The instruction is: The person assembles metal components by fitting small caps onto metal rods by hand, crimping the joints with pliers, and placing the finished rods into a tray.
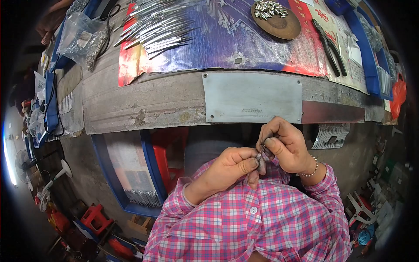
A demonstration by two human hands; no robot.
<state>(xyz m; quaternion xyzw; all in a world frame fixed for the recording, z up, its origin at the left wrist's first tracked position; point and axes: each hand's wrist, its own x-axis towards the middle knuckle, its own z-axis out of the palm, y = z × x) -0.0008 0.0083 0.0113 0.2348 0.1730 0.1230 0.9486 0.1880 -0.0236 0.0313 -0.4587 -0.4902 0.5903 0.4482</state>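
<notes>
Large red characters (pixel 321 15) mark the pale paper (pixel 349 72); small gold characters (pixel 304 9) mark the poster (pixel 262 53).

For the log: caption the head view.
Left hand and right hand hold a small part at a bench with rods, dish, pliers.

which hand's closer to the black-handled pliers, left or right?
Right. The right hand is in front of the bench, below and to the left of the pliers in the picture; the left hand is farther left and lower.

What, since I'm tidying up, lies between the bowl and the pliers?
In the head view, only bare red sheet shows between the bowl and the pliers.
</notes>
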